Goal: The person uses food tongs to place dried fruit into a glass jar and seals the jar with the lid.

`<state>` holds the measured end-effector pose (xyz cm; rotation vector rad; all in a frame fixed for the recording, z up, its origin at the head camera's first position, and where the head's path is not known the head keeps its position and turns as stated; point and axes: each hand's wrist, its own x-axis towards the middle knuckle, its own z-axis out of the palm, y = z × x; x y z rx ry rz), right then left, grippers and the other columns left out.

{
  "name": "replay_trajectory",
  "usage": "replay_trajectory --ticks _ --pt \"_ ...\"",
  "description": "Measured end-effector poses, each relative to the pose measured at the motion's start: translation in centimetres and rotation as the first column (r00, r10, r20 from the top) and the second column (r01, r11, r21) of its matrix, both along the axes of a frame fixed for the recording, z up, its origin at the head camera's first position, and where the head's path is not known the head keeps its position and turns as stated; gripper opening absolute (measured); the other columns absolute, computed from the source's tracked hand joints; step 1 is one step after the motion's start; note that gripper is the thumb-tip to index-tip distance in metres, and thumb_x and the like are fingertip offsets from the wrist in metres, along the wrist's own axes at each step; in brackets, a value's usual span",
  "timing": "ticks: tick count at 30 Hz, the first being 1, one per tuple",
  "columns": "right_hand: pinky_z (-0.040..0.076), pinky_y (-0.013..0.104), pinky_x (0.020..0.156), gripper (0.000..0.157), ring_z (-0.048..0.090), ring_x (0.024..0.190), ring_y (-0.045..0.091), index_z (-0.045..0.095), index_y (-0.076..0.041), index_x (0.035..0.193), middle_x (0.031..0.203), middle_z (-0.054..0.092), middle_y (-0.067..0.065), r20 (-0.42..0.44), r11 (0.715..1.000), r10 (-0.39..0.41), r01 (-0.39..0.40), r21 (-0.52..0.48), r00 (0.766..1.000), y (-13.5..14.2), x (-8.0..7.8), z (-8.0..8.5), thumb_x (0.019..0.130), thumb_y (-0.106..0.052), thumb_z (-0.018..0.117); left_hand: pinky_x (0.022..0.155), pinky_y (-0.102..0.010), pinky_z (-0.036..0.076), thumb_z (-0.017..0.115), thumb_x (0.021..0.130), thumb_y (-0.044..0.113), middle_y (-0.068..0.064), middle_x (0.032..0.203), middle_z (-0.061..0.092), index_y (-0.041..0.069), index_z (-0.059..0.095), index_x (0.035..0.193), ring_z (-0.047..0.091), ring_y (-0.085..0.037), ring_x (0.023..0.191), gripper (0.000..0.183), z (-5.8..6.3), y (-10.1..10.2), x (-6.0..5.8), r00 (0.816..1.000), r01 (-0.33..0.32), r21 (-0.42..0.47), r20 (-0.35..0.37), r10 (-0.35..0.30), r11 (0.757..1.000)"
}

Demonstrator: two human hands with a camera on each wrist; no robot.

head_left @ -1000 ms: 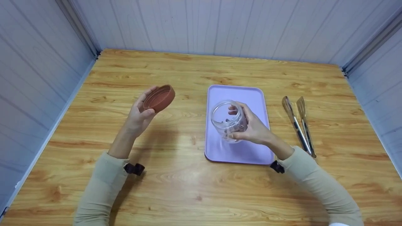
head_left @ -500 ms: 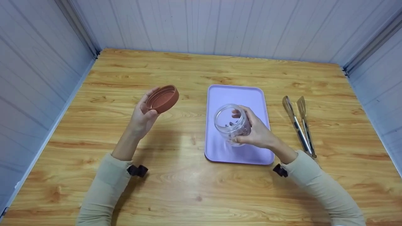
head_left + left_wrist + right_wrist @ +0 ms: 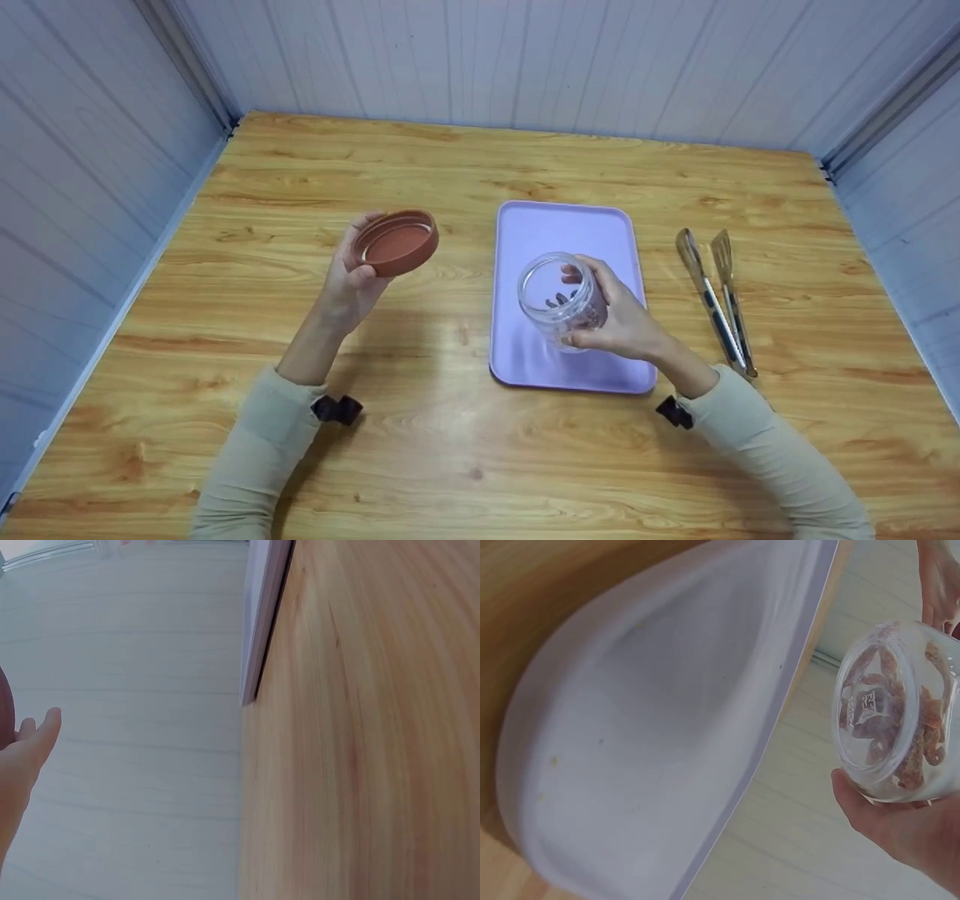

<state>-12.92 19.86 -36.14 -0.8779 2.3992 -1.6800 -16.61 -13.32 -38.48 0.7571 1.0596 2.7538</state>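
My left hand [image 3: 352, 281] grips a reddish-brown round lid [image 3: 397, 244] by its edge, its hollow inner side turned up toward the head camera. My right hand [image 3: 619, 315] is wrapped round a clear jar [image 3: 551, 319], whose open mouth faces up and to the left. Several brown dried pieces [image 3: 911, 765] lie inside the jar, seen through its base and wall in the right wrist view. The jar is held above the purple tray [image 3: 517, 367], tilted. Only a sliver of the lid [image 3: 4, 709] and part of the left hand [image 3: 22, 761] show in the left wrist view.
To the right of the tray lie metal tongs [image 3: 716, 307] with dark grips, their arms spread. The wooden tabletop [image 3: 420, 465] is bounded by pale panel walls [image 3: 480, 60] at the back and sides. Small specks [image 3: 553, 761] dot the tray.
The left hand has carried the lid slightly right and toward the body, turning its inside further up. The right hand has shifted the jar a little right and nearer.
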Motion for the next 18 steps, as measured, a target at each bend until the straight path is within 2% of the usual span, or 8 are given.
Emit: replay_trajectory --ticks 5,10,14,18 --pt "0.035 0.048 0.092 0.087 0.042 0.109 0.04 0.032 0.01 0.131 0.123 0.044 0.022 -0.039 1.0 -0.008 0.009 0.021 0.999 0.0 0.3 0.1 0.059 0.003 0.079 0.091 -0.034 0.042 0.082 0.067 0.02 -0.014 0.121 0.044 0.003 0.035 0.128 0.045 -0.026 0.111 0.079 0.0 0.5 0.2 0.999 0.034 -0.057 -0.025 -0.035 0.998" --pt "0.036 0.047 0.092 0.088 0.043 0.109 0.04 0.032 0.011 0.13 0.123 0.044 0.022 -0.054 0.999 -0.009 0.012 0.048 0.999 -0.1 0.4 0.1 0.057 0.001 0.079 0.087 -0.034 0.045 0.08 0.07 0.024 -0.016 0.122 0.044 0.003 0.035 0.133 0.046 -0.026 0.11 0.08 -0.1 1.5 0.3 0.995 0.073 -0.097 -0.064 -0.08 0.993" --pt "0.035 0.044 0.094 0.092 0.044 0.11 0.034 0.033 0.005 0.133 0.124 0.044 0.021 -0.079 0.997 -0.006 0.012 0.074 0.997 0.5 -0.3 -1.6 0.056 -0.005 0.082 0.086 -0.035 0.046 0.079 0.071 0.024 -0.016 0.122 0.042 0.004 0.032 0.136 0.045 -0.027 0.11 0.082 -0.1 2.5 0.5 0.989 0.096 -0.131 -0.097 -0.109 0.987" --pt "0.034 0.044 0.095 0.093 0.044 0.111 0.024 0.034 -0.004 0.136 0.124 0.045 0.014 -0.125 0.993 -0.006 0.022 0.12 0.992 1.2 -1.0 -3.0 0.057 -0.015 0.083 0.085 -0.036 0.046 0.079 0.071 0.026 -0.016 0.123 0.039 0.003 0.027 0.138 0.042 -0.027 0.111 0.087 -0.1 3.4 0.7 0.985 0.068 -0.205 -0.139 -0.097 0.976"
